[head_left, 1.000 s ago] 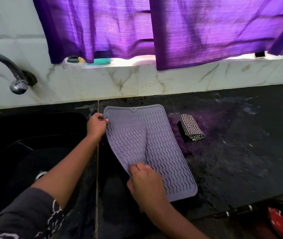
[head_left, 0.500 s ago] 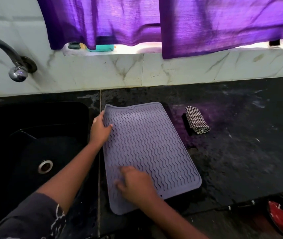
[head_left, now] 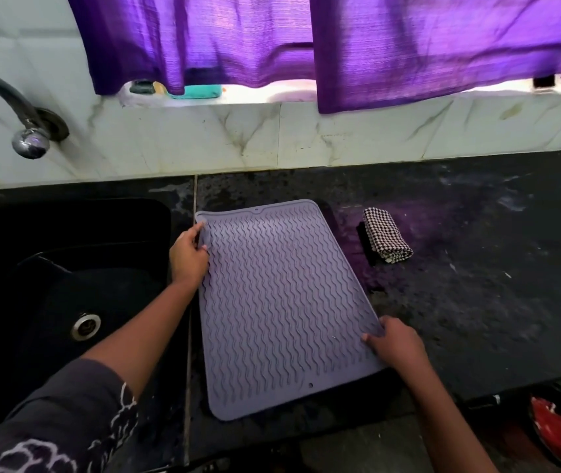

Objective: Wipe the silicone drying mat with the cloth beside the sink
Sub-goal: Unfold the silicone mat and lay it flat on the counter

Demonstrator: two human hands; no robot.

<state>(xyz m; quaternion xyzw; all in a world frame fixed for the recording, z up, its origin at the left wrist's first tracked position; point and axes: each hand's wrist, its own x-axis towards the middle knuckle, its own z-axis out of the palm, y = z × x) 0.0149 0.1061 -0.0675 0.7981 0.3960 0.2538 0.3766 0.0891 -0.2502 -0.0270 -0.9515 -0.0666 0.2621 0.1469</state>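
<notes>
A grey-purple silicone drying mat (head_left: 282,302) with wavy ridges lies flat on the dark countertop (head_left: 477,302), just right of the sink. My left hand (head_left: 188,256) grips the mat's left edge near its far corner. At the mat's right edge, near the front corner, my right hand (head_left: 397,343) holds it with fingers on top. A folded black-and-white checked cloth (head_left: 386,238) rests on the counter to the right of the mat's far end, untouched by either hand.
A black sink (head_left: 50,285) with a metal drain (head_left: 85,326) lies at left under a curved tap (head_left: 28,139). A tiled wall, window sill and purple curtain (head_left: 340,46) stand behind. A dark bowl with something red (head_left: 559,433) sits below the counter's front edge at right.
The mat, folded over a second ago, now lies spread flat. My right hand slid from the mat's middle front to its right edge. My left hand stayed at the left edge.
</notes>
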